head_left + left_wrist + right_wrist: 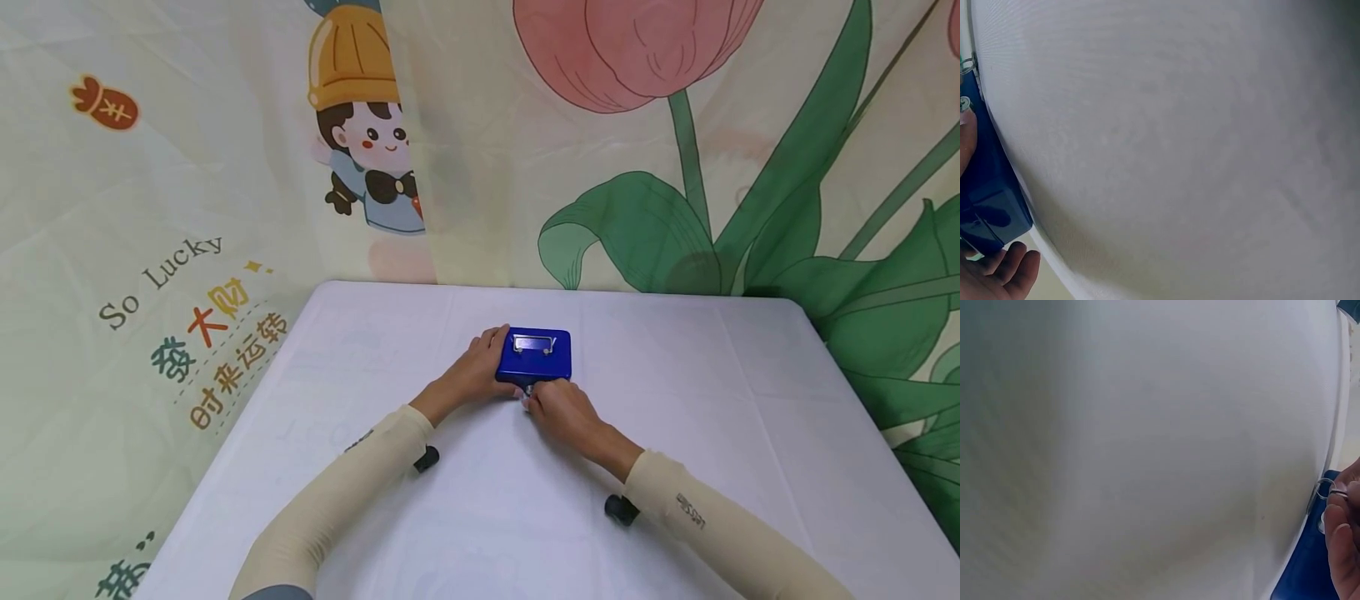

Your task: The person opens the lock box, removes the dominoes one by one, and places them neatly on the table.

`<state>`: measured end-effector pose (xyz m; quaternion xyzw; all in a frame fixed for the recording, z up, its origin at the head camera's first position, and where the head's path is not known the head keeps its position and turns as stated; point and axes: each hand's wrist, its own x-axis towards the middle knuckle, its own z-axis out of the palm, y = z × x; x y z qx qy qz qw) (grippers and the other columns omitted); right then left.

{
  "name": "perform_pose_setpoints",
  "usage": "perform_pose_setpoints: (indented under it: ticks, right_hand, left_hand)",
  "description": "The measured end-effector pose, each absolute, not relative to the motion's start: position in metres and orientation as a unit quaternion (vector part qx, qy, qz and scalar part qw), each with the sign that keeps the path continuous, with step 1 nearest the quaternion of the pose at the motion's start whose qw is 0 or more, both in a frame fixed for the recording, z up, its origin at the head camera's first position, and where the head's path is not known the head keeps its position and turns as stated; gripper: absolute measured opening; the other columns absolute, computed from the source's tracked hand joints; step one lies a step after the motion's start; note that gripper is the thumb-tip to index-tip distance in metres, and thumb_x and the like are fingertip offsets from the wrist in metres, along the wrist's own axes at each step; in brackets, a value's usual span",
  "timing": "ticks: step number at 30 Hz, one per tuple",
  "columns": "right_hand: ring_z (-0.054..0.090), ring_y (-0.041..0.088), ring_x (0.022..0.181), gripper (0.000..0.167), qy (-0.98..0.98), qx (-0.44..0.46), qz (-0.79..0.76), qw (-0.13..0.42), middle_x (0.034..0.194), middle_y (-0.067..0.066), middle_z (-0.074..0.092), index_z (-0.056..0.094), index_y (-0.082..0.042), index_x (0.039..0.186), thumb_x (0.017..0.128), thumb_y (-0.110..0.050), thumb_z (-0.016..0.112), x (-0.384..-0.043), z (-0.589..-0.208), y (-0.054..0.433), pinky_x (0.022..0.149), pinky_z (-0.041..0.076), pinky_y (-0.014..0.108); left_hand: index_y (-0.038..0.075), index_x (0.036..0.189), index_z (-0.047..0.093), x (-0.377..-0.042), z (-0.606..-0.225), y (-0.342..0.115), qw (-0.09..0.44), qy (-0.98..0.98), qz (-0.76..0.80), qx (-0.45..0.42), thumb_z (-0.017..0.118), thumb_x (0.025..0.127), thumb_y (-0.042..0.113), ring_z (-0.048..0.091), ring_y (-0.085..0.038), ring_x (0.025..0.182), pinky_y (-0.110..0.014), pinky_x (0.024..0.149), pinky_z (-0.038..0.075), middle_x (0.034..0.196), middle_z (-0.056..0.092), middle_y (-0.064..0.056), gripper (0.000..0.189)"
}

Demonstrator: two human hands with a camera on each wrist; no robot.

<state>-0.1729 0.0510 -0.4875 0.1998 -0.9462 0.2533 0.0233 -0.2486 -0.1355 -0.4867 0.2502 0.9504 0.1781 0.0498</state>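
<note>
A small blue metal cash box with a silver lid handle sits on the white table, its lid down. My left hand grips its left side, with the thumb at the front face and the fingers around the side. At the front, my right hand pinches a small key, mostly hidden by the fingers. A thin metal key ring hangs by those fingertips. Close beside them is the round silver lock on the box's front.
The white-covered table reaches back to a patterned cloth backdrop. Black wrist cameras stick out under both beige sleeves.
</note>
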Motion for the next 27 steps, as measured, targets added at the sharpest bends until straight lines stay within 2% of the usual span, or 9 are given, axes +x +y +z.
perform_pose_setpoints:
  ticks: [9,13,18,23,27]
  right_hand:
    - [0.050,0.009,0.053,0.021,-0.942,0.204,0.268,0.011,0.056,-0.005,0.055,0.072,-0.006,0.074,0.094,-0.012,0.071,-0.181,-0.487,0.052,0.052,0.039,0.021]
    - [0.052,0.009,0.055,0.016,-0.938,0.198,0.284,0.005,0.058,-0.003,0.060,0.074,-0.004,0.078,0.093,-0.012,0.072,-0.184,-0.487,0.052,0.054,0.042,0.021]
    - [0.059,0.009,0.063,0.007,-0.933,0.206,0.295,0.008,0.075,0.003,0.071,0.073,-0.002,0.090,0.092,-0.009,0.073,-0.187,-0.488,0.053,0.060,0.051,0.023]
    - [0.063,0.007,0.072,0.009,-0.922,0.261,0.285,0.017,0.093,0.008,0.078,0.078,-0.001,0.097,0.092,-0.006,0.071,-0.192,-0.491,0.054,0.069,0.056,0.025]
    - [0.066,0.009,0.074,0.012,-0.917,0.288,0.276,0.003,0.093,0.007,0.078,0.078,-0.002,0.100,0.091,-0.008,0.073,-0.195,-0.492,0.057,0.071,0.057,0.026]
  left_hand:
    - [0.006,0.160,0.012,-0.252,-0.486,-0.134,0.055,0.953,0.176,0.240,0.083,0.078,0.050,0.038,-0.038,0.141,-0.049,0.117,0.035,0.160,0.028,-0.021,0.117]
    - [0.007,0.160,0.011,-0.254,-0.486,-0.134,0.057,0.954,0.178,0.236,0.083,0.078,0.051,0.037,-0.037,0.141,-0.049,0.117,0.035,0.160,0.028,-0.020,0.118]
    - [0.006,0.160,0.011,-0.255,-0.488,-0.134,0.055,0.954,0.178,0.235,0.083,0.078,0.051,0.037,-0.038,0.142,-0.048,0.117,0.036,0.159,0.028,-0.021,0.118]
    - [0.006,0.160,0.011,-0.255,-0.490,-0.133,0.053,0.953,0.184,0.234,0.083,0.079,0.048,0.037,-0.038,0.141,-0.049,0.116,0.036,0.159,0.028,-0.022,0.117]
    - [0.006,0.160,0.011,-0.255,-0.489,-0.132,0.054,0.954,0.183,0.231,0.084,0.079,0.047,0.037,-0.037,0.141,-0.048,0.116,0.036,0.159,0.029,-0.021,0.116]
